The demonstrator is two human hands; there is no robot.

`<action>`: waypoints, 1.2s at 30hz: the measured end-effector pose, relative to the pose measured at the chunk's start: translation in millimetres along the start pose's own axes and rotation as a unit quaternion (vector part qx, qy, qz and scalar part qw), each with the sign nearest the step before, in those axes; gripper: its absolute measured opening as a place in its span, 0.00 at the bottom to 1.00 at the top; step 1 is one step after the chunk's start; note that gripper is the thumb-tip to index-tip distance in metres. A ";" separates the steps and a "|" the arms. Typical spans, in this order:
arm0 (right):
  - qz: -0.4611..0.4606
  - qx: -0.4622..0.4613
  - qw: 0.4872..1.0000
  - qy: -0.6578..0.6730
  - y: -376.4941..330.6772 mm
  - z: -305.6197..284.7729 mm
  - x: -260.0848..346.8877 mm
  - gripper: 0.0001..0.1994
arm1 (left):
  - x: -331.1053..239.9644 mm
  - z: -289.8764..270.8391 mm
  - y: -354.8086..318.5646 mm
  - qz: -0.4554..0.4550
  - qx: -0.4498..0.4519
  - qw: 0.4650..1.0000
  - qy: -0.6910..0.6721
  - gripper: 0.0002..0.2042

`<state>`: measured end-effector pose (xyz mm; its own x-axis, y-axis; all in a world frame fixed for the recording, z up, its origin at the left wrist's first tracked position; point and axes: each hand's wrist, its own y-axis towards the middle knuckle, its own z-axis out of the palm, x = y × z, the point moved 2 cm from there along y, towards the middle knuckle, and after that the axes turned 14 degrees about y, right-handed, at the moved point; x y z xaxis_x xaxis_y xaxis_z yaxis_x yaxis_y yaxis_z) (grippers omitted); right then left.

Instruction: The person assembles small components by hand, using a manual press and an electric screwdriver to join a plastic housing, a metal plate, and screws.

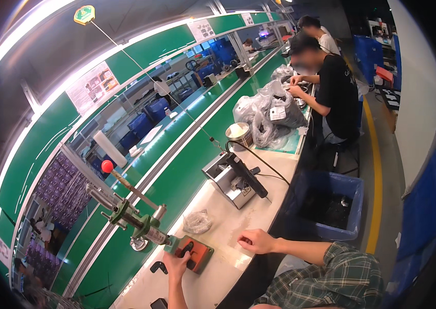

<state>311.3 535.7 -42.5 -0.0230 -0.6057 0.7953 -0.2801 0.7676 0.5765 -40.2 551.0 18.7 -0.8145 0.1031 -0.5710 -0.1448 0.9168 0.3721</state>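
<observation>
My left hand is at the orange base block of a green hand press, its fingers closed on a small black part lying on the block. The press's lever, tipped with a red ball, stands raised. Beside my left wrist another black piece lies on the white worktop. My right hand rests near the worktop's front edge, loosely curled, with nothing visible in it. Beyond the press lies a crumpled clear plastic bag.
A black electric screwdriver hangs over a metal box. Farther off are a white tub and grey plastic bags. A blue lined bin stands at the bench's right. A co-worker in a black shirt sits farther along.
</observation>
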 end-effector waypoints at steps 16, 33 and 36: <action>0.035 0.007 0.999 0.014 -7.5 -1.6 3.9 0.04 | 21.3 -32.2 -32.9 -0.131 -0.011 0.988 0.078 0.20; -0.007 -0.212 0.973 -0.091 38.0 -91.5 28.0 0.02 | -128.3 120.7 -59.5 0.039 0.105 0.983 0.146 0.19; -0.078 -0.232 0.954 -0.171 85.2 -125.5 34.6 0.10 | -132.0 117.1 -72.7 0.106 -0.025 0.989 0.099 0.22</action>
<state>407.1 606.5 57.6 -0.3504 -0.6921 0.6310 0.1478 0.6244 0.7670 143.6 515.9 -18.7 -0.9225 0.2088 -0.3245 0.0172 0.8624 0.5059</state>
